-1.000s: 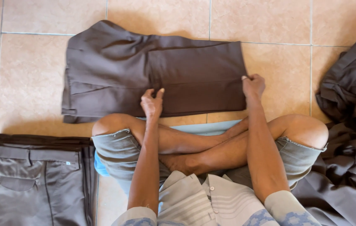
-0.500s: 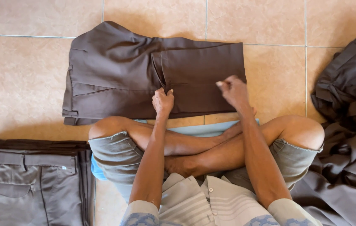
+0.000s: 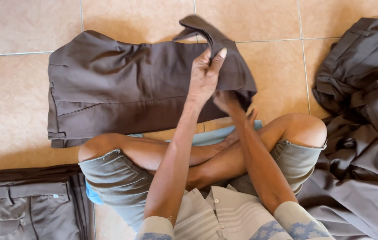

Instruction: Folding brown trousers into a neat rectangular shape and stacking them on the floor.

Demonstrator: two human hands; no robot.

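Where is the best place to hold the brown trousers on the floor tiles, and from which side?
Probably the raised leg end of the brown trousers, from the right. That end is already lifted and folded toward the waist, pinched between the left hand and right hand, while the waistband end lies flat on the tiles.

The folded cloth trousers (image 3: pixel 126 95) lying on the floor are dark chocolate brown, and the glazed square floor tiles (image 3: pixel 15 102) beneath them are mottled peach-tan with pale grey grout lines. The stack of folded trousers (image 3: pixel 24 204) at the floor's lower left corner is grey-brown, while the loose heap of crumpled garments (image 3: pixel 366 111) along its right edge is dark brown. The person's denim shorts (image 3: pixel 118 178) are faded grey-green, and the collared shirt (image 3: pixel 224 218) is cream with thin grey stripes and blue-patterned cuffs.
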